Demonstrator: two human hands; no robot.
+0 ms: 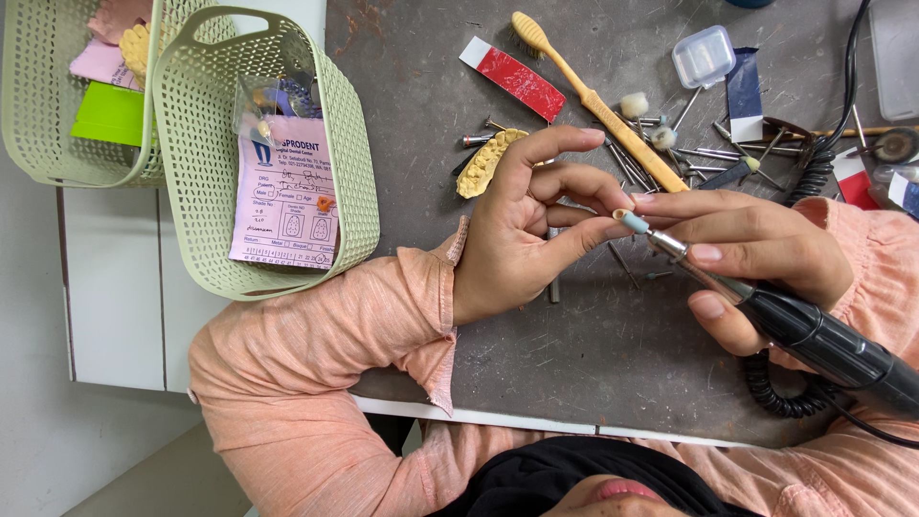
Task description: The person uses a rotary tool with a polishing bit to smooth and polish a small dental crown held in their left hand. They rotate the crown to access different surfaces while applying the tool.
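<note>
Just rotary handpiece [814, 335] within right hand [756, 254].

Black handpiece [833, 347] (pale-blue tip) — green baskets [356, 153].

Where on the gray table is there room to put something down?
The gray table is bare between the green basket and the red strip, and also along the near edge under the left hand. It gets crowded by the toothbrush and loose metal bits, above the right hand holding the black tool.
</note>
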